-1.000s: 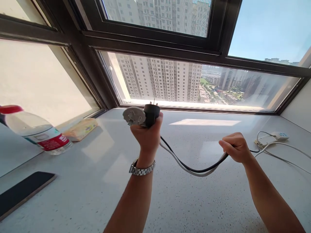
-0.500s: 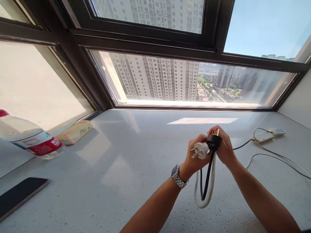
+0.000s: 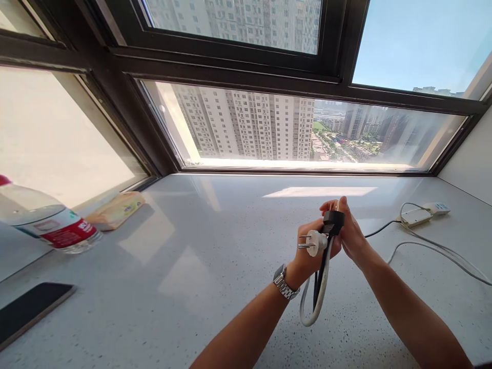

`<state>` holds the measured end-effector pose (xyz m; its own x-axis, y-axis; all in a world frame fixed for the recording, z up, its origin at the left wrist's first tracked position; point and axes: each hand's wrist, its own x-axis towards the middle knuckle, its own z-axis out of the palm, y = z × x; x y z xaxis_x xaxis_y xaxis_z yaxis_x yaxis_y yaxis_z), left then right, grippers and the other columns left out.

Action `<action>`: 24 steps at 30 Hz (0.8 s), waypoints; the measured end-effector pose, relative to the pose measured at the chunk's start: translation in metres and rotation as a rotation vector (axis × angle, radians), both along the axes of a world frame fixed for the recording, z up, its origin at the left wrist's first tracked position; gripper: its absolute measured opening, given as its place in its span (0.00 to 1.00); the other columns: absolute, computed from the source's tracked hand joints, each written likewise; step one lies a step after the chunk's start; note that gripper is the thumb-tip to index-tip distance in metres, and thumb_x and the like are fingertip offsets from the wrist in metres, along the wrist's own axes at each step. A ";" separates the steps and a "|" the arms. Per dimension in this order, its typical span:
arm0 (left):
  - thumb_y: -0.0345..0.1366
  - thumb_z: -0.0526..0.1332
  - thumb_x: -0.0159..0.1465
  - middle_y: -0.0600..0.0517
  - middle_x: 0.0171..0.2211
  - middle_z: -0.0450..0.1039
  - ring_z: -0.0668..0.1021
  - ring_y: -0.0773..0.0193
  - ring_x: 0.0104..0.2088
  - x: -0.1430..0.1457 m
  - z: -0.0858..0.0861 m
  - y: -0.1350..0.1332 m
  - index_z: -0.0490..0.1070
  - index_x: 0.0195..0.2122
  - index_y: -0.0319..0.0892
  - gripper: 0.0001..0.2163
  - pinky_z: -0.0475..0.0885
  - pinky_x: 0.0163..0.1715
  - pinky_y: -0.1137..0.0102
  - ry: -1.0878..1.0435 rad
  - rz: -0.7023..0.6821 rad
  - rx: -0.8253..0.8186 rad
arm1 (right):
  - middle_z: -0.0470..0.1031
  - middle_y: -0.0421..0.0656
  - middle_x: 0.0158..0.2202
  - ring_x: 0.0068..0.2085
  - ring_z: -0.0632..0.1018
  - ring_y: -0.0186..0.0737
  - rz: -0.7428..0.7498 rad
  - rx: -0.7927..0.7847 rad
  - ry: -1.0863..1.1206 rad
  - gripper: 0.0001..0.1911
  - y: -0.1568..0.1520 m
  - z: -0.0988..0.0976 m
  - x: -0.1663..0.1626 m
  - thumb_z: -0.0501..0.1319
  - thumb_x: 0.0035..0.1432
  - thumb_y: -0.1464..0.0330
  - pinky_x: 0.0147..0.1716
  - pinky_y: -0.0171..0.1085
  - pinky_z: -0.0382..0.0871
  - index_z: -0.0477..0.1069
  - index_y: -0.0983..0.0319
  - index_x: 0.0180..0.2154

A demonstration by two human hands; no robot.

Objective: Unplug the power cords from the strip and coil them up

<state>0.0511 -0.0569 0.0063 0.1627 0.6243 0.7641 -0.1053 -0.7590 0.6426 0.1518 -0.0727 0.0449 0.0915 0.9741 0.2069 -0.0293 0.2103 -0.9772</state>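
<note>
Now, hands: left hand (image 3: 312,251) and right hand (image 3: 348,233) meet above the counter (image 3: 215,287), both closed around the same bundle.
Left hand: wrapped around a white plug (image 3: 312,242), prongs pointing left, a watch (image 3: 285,282) on the wrist.
Right hand: fingers pressed to a black plug (image 3: 332,222), just above and touching the white one.
Cords: a white cord (image 3: 307,307) and a black cord (image 3: 319,279) hang together below the hands in one folded loop (a single fold, as far as can be seen).
Rest of the cords: both run on to the right across the counter, toward a power strip (image 3: 417,217) by the wall; that stretch lies loose.
Progress: judging by this, the gathering has only begun; one loop is made, and most of the length is not yet folded in.
Left side: a bottle (image 3: 46,220) on its side, a yellowish packet (image 3: 115,209) by the window (image 3: 292,128), a dark phone (image 3: 31,310) at the near edge.
</note>
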 end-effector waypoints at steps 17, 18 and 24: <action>0.53 0.61 0.59 0.63 0.12 0.48 0.52 0.78 0.11 -0.105 0.094 0.020 0.54 0.20 0.41 0.23 0.51 0.10 0.81 -0.939 0.041 -0.508 | 0.58 0.34 0.19 0.20 0.62 0.28 0.616 -0.361 -0.865 0.21 0.040 -0.029 0.040 0.63 0.50 0.50 0.19 0.31 0.58 0.65 0.62 0.26; 0.53 0.59 0.61 0.63 0.11 0.47 0.52 0.78 0.11 -0.117 0.097 0.021 0.54 0.21 0.41 0.23 0.50 0.10 0.81 -1.005 0.090 -0.530 | 0.56 0.34 0.19 0.20 0.60 0.28 0.545 -0.379 -0.913 0.23 0.044 -0.034 0.045 0.63 0.48 0.49 0.19 0.31 0.56 0.64 0.62 0.24; 0.55 0.59 0.60 0.61 0.12 0.47 0.55 0.78 0.12 -0.171 0.091 0.035 0.47 0.21 0.41 0.27 0.53 0.12 0.81 -0.984 0.348 -0.470 | 0.60 0.35 0.19 0.23 0.66 0.31 0.390 -0.347 -0.930 0.27 0.062 -0.055 0.071 0.65 0.42 0.45 0.22 0.32 0.54 0.63 0.62 0.23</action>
